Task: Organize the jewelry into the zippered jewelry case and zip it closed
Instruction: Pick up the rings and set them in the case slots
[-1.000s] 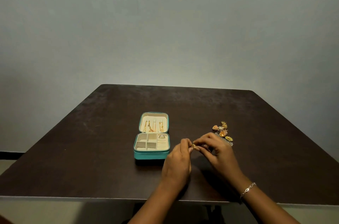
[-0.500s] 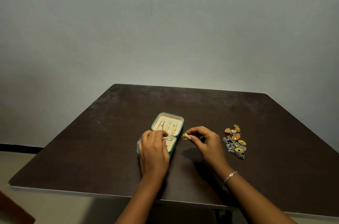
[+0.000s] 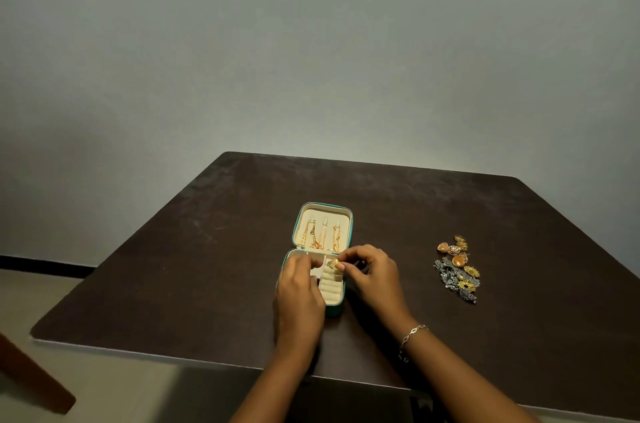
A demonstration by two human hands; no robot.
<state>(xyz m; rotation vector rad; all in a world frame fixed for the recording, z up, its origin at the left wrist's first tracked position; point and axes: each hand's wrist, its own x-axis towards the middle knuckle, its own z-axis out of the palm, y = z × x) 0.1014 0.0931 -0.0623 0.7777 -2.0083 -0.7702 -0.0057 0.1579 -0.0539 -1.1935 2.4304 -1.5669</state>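
Ring: a small gold ring (image 3: 333,263) is now over the far end of the cream ring rolls in the lower half of the case, pinched in the fingertips of the right hand (image 3: 372,272). Half a second ago it was beside the case, over the bare worktop.
Meaning: I judge the ring is about to be pushed into a slot between the rolls; it does not look seated yet.
Case: the teal jewelry case (image 3: 320,258) lies open near the middle of the worktop (image 3: 207,267), with gold chains (image 3: 320,235) hanging in its lid.
Left hand: the left hand (image 3: 299,291) covers the left compartments, as before. Its fingers curl down near the ring; I cannot tell if they grip anything.
Right hand: it has moved left to the case, closed on the ring.
Remaining pieces: a pile of gold and silver jewelry (image 3: 457,268) lies well apart on the right, unchanged, so much is left before zipping.
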